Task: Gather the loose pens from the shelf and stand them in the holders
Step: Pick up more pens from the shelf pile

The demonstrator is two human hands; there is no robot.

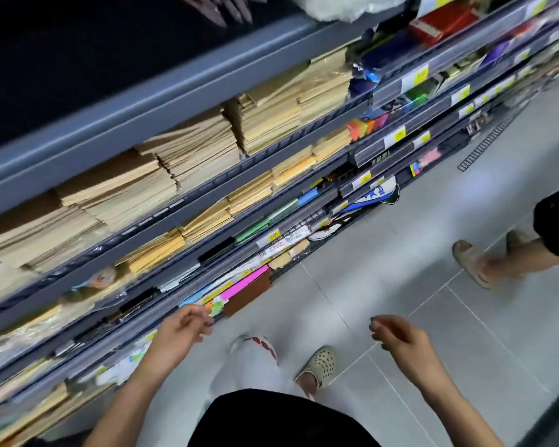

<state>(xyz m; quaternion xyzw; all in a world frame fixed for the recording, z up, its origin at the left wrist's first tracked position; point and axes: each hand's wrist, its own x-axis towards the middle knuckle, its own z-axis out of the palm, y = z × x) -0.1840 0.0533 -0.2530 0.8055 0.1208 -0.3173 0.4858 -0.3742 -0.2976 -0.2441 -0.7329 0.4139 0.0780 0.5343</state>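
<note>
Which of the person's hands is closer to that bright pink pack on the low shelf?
Left. The left hand is just below and left of the pink pack; the right hand hangs over the floor, well off to the pack's right.

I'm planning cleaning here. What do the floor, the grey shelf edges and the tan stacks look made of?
The floor looks like glazed pale tile, probably ceramic: grout lines, soft reflections. The shelf edges seem painted metal or plastic: smooth grey, satin sheen. The tan stacks look like paper or card, matte, with thin layered edges.
</note>
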